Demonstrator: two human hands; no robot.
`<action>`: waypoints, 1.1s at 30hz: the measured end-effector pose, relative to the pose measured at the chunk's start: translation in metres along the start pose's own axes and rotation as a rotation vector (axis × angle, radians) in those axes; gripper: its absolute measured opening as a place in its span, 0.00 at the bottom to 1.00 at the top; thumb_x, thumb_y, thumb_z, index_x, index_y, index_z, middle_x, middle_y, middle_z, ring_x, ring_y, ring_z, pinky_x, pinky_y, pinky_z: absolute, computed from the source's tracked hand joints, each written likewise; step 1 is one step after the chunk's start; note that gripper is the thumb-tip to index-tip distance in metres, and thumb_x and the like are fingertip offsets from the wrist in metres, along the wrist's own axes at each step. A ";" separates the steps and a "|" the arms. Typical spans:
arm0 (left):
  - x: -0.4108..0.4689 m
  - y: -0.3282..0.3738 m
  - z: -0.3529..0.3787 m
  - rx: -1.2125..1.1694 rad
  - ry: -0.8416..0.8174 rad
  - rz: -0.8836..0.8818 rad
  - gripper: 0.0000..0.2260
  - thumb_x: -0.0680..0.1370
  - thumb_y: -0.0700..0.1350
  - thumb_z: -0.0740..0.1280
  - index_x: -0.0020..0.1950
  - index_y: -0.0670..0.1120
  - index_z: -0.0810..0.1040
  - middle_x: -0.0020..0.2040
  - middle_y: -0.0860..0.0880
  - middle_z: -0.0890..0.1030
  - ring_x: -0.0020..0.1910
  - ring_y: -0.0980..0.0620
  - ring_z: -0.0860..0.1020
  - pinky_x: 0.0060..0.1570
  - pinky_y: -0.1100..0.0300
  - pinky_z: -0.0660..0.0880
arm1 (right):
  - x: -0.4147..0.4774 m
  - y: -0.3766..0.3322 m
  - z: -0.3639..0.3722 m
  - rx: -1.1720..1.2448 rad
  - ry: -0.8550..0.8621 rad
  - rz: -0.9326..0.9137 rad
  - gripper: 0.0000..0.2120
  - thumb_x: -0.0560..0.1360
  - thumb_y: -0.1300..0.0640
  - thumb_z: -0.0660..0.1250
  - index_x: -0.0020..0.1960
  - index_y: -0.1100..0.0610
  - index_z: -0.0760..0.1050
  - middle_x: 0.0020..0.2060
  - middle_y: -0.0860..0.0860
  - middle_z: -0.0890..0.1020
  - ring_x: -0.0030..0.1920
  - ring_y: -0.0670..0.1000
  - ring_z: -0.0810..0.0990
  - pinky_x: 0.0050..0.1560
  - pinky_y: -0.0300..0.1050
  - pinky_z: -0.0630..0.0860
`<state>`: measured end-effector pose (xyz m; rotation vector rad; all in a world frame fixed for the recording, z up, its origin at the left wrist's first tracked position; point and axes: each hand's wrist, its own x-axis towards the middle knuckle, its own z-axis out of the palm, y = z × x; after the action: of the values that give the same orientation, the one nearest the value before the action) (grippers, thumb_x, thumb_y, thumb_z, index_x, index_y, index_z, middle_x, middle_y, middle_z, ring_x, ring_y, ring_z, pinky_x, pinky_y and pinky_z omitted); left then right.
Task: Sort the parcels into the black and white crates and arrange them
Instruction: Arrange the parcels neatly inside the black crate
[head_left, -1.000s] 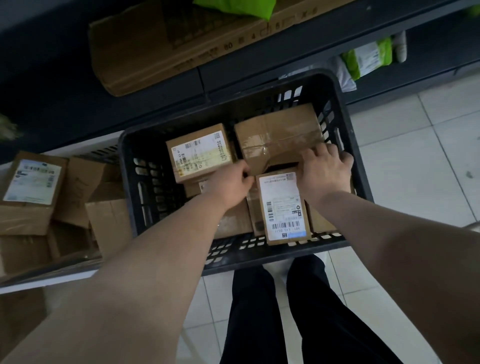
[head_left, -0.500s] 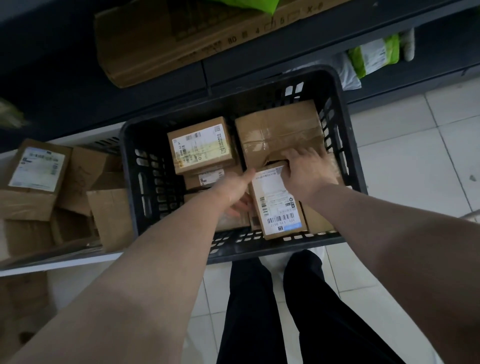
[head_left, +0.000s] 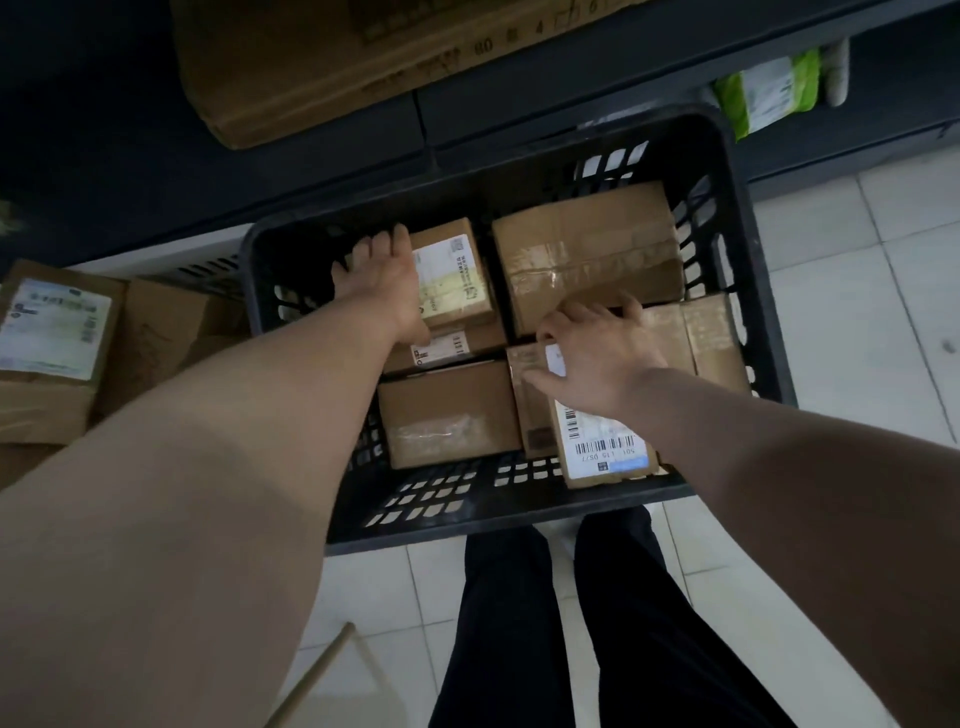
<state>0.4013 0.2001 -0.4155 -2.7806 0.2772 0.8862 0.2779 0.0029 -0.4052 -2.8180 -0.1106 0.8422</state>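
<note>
The black crate (head_left: 467, 525) stands in front of me, packed with cardboard parcels. My left hand (head_left: 384, 280) rests with fingers stretched out on the left part of a small labelled box (head_left: 457, 280) at the crate's back left. My right hand (head_left: 597, 348) grips the upper end of a long labelled parcel (head_left: 597, 452) at the front right, fingers curled over its far edge and thumb along its left side. A big taped box (head_left: 587, 249) fills the back right. A plain box (head_left: 447, 410) lies at the front left.
The white crate (head_left: 171, 260) sits to the left with more cardboard parcels (head_left: 52, 322) in it. A dark shelf behind holds a long carton (head_left: 311, 62) and a green-and-white bag (head_left: 769, 88). My legs (head_left: 519, 623) and a wooden stick (head_left: 311, 675) are over the tiled floor.
My left hand left the middle of the crate and reached back onto the small labelled box. My right hand stayed on the long parcel, which shifted to the right front.
</note>
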 end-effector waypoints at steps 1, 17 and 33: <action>-0.001 0.002 0.003 0.022 0.041 0.006 0.59 0.61 0.54 0.81 0.80 0.45 0.45 0.74 0.42 0.59 0.73 0.40 0.59 0.71 0.40 0.63 | 0.001 0.000 -0.001 0.001 0.008 0.007 0.24 0.77 0.36 0.54 0.66 0.48 0.70 0.61 0.50 0.76 0.65 0.53 0.72 0.72 0.63 0.55; -0.108 0.002 0.076 0.064 -0.150 0.285 0.50 0.60 0.59 0.79 0.73 0.47 0.55 0.66 0.45 0.62 0.64 0.46 0.64 0.59 0.47 0.75 | 0.017 -0.033 0.010 0.088 0.040 -0.091 0.21 0.74 0.65 0.60 0.65 0.50 0.73 0.59 0.50 0.78 0.63 0.53 0.74 0.75 0.56 0.56; -0.101 0.005 0.065 -0.130 -0.263 0.055 0.51 0.63 0.58 0.80 0.77 0.47 0.56 0.74 0.46 0.62 0.71 0.43 0.62 0.64 0.41 0.72 | 0.009 -0.031 0.017 0.110 0.067 -0.115 0.23 0.75 0.66 0.60 0.67 0.51 0.72 0.62 0.51 0.77 0.67 0.53 0.71 0.76 0.54 0.51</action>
<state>0.2832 0.2235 -0.4089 -2.7395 0.2619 1.3112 0.2754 0.0373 -0.4177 -2.7040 -0.2077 0.7059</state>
